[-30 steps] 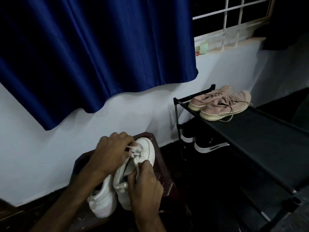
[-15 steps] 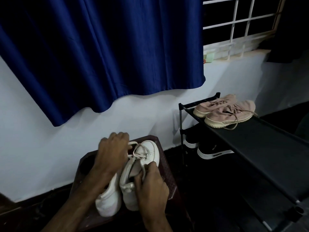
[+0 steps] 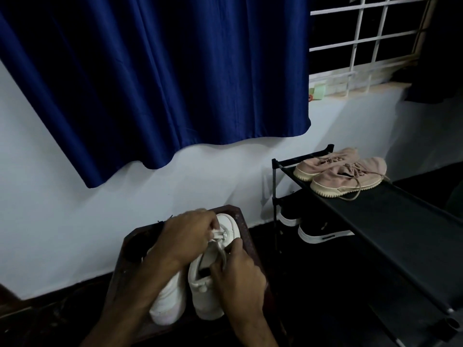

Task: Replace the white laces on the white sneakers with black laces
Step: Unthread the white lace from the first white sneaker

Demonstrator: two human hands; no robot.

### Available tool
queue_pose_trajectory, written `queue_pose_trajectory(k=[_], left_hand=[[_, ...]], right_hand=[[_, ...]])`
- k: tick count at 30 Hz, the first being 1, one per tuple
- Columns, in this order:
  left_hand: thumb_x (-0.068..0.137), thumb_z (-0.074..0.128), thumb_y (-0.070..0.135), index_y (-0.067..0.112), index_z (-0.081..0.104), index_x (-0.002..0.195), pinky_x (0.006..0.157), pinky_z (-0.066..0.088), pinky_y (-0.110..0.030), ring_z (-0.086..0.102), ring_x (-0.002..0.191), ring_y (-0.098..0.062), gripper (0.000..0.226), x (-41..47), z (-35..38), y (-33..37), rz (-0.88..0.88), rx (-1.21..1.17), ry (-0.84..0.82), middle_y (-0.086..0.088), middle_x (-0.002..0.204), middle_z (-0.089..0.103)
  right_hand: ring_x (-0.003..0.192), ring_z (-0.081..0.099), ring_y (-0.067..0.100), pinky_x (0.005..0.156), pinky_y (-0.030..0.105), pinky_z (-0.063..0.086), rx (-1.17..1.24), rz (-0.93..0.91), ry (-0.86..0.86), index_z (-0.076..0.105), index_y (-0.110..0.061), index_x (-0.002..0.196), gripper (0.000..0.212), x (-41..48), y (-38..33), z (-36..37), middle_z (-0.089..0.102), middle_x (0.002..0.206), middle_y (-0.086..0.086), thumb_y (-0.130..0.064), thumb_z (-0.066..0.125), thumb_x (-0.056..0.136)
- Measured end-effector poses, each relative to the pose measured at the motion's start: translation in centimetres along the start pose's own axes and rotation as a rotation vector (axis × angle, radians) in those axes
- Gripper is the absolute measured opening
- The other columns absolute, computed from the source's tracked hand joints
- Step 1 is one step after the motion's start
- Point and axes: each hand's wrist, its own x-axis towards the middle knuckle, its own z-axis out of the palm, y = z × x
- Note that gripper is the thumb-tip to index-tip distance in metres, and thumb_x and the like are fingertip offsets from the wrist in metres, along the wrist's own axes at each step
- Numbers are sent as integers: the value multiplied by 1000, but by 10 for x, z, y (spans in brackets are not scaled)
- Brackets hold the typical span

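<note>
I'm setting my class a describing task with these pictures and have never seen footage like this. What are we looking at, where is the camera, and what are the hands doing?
There is no machine here: a person works with two bare hands, and one wide-angle camera worn on their head looks forward and down at them. A pair of white sneakers stands on a dark brown wooden stool by the wall. The left hand pinches the white lace of the sneaker nearer the black shoe rack, while the right hand holds that shoe at its opening. The black shoe rack carries pale pink sneakers on top and black shoes with white soles below. A dark blue curtain hangs above.
</note>
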Motion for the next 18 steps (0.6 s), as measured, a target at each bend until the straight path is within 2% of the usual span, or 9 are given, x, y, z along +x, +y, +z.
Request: queue_pose_trajectory(k=[4,7,9,11,13,16,18], left_hand=[[90,53,25,28,61,107,89,42,-32,57,114,-17,19,3,28,10,23,237,33,6,115,60],[86,58,23,26,63,100,79,45,-32,62,103,-20,15,7,37,11,33,357,77,3,106,61],[79,69,30,25,66,91,69,48,-31,65,90,-21,13,8,40,14,69,366,138,2,94,63],[84,65,32,24,66,92,68,46,-31,64,92,-21,11,8,40,7,82,320,181,3,96,63],[89,62,25,24,66,89,69,46,-34,62,90,-22,4,7,25,-12,-21,218,282,4,94,63],[87,68,19,22,66,80,68,49,-39,62,82,-27,8,5,-8,-58,-282,73,488,1,87,64],[86,69,22,22,65,81,71,48,-39,61,86,-27,7,0,-12,-77,-339,43,423,1,92,64]], right_hand=[[102,62,28,78,37,45,21,2,-6,36,-24,109,30,-1,3,1,63,113,0,-49,40,92],[102,62,28,79,37,45,29,-9,-5,37,-24,110,30,0,2,2,62,113,-1,-47,41,92],[102,63,28,79,37,45,23,-11,0,37,-24,111,31,0,2,2,62,113,0,-48,40,93],[101,63,27,78,37,45,5,-11,8,37,-23,111,29,0,2,2,61,112,-1,-47,38,94],[101,63,27,77,37,45,-12,-11,19,38,-23,111,27,1,2,2,62,112,-1,-45,37,94],[100,63,27,74,37,44,2,-25,29,38,-23,110,24,3,0,2,61,110,-2,-40,39,93],[100,63,27,74,37,44,6,-19,27,38,-23,110,24,3,1,3,61,111,-2,-39,39,92]])
